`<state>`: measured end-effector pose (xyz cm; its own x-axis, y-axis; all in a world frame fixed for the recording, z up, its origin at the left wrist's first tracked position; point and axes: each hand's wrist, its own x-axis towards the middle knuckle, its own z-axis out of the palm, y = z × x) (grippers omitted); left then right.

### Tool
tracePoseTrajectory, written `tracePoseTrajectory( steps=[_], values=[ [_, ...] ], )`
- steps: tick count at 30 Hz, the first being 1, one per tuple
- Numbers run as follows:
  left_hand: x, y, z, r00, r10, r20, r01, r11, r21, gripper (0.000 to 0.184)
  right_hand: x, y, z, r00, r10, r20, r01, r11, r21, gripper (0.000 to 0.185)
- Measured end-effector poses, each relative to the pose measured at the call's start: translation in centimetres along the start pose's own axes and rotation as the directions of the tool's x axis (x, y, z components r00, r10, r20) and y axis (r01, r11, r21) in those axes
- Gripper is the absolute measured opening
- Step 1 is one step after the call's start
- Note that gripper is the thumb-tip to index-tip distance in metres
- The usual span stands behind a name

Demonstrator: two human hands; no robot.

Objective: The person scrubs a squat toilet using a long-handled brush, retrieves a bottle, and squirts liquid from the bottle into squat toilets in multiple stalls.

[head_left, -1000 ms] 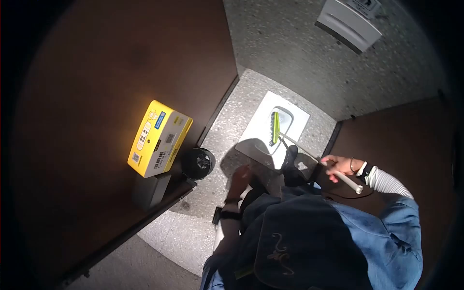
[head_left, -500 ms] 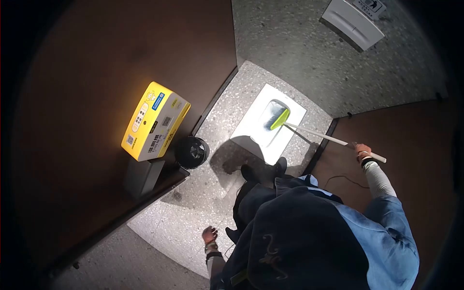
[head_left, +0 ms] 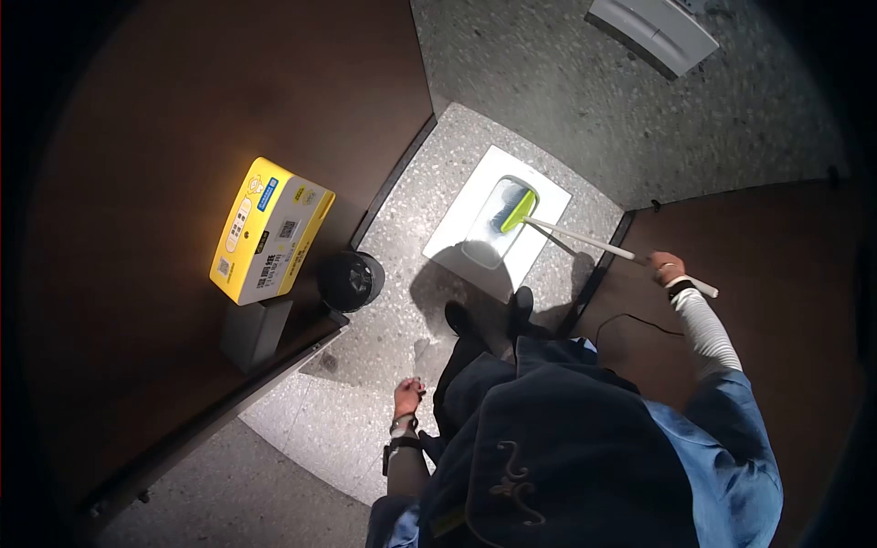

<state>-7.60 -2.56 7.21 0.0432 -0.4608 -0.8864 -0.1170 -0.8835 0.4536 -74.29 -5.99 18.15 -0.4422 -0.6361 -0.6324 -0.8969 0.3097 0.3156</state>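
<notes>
My right hand point(head_left: 668, 268) is wrapped round the pale handle point(head_left: 589, 241) of a brush, close to the handle's outer end. The green brush head point(head_left: 518, 211) is over the basin of the white squat toilet point(head_left: 457, 221), with its dark bristles turned toward the basin's left side. Down at the lower left, over the speckled floor, my left hand point(head_left: 408, 396) hangs away from the brush. Its fingers are curled in, and whatever they hold, if anything, is too small to make out.
A black bin point(head_left: 351, 281) stands by the left partition, near a yellow and white box point(head_left: 272, 232) with a grey box point(head_left: 256, 335) beneath it. The brown partition point(head_left: 731, 247) rises at the right. A white fixture point(head_left: 654, 34) is on the grey wall.
The brush head has swung over the toilet basin, and my right hand has moved out along the handle. My left hand has moved down and left, away from the toilet.
</notes>
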Motion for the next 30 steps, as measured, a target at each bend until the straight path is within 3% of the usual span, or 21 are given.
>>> tracePoseTrajectory(
  steps=[1,3,5,7,9,11,14,17,19,21,23,27,30],
  values=[
    [0.3,1.3,-0.1,0.998,0.056,0.032,-0.057,0.998,0.032,0.018,-1.7,-3.3,-2.7,0.999,0.042,0.011,-0.042,0.999,-0.015,0.021],
    [0.1,3.5,0.6,0.990,0.142,-0.029,-0.139,0.988,0.068,0.015,-3.5,-5.2,-4.3,1.000,-0.029,0.008,0.030,0.993,-0.113,0.024],
    [-1.2,5.7,1.4,0.956,0.290,-0.033,-0.291,0.955,-0.051,0.014,-5.8,-4.8,-5.5,0.997,-0.077,0.021,0.079,0.993,-0.090,0.025],
    [-1.7,5.8,1.5,0.958,0.283,-0.049,-0.286,0.956,-0.060,0.014,-7.9,-4.8,-6.8,0.992,-0.126,0.030,0.128,0.989,-0.075,0.025],
    [-1.9,4.3,1.0,0.972,0.235,-0.025,-0.235,0.972,-0.025,0.014,-9.2,-5.4,-8.1,0.974,-0.186,0.132,0.212,0.953,-0.218,0.025],
    [-1.4,0.7,-0.6,0.982,0.190,-0.011,-0.190,0.981,-0.045,0.016,-9.1,-6.5,-7.8,0.970,-0.211,0.125,0.234,0.950,-0.210,0.024],
    [-3.0,-3.8,-2.1,0.992,-0.012,-0.125,0.004,0.998,-0.057,0.022,-5.6,-8.8,-5.4,0.961,-0.243,0.129,0.265,0.944,-0.196,0.024],
    [-5.2,-5.9,-3.0,0.966,-0.215,-0.146,0.215,0.977,-0.011,0.027,-0.5,-8.3,-1.3,0.999,0.005,-0.045,-0.004,1.000,0.006,0.024],
    [-6.4,-6.1,-3.1,0.949,-0.278,-0.146,0.282,0.960,0.002,0.027,-0.2,-6.9,-0.2,0.990,0.123,0.064,-0.129,0.986,0.103,0.025],
    [-5.8,-5.2,-2.8,0.937,-0.316,-0.151,0.320,0.947,0.003,0.027,-1.4,-6.8,-0.2,0.991,0.078,0.113,-0.091,0.990,0.110,0.025],
    [-4.8,-4.6,-2.4,0.986,-0.093,-0.141,0.093,0.996,-0.008,0.025,-3.6,-6.4,-1.3,0.996,-0.046,0.081,0.040,0.997,0.073,0.024],
    [-3.2,-0.8,-0.9,0.996,0.050,-0.073,-0.056,0.995,-0.077,0.018,-8.8,-5.2,-7.0,0.980,-0.120,0.156,0.133,0.988,-0.072,0.023],
    [-3.1,1.0,0.0,0.986,0.130,-0.102,-0.145,0.977,-0.159,0.016,-8.0,-4.9,-7.1,0.952,-0.271,0.142,0.296,0.932,-0.207,0.021]
  ],
)
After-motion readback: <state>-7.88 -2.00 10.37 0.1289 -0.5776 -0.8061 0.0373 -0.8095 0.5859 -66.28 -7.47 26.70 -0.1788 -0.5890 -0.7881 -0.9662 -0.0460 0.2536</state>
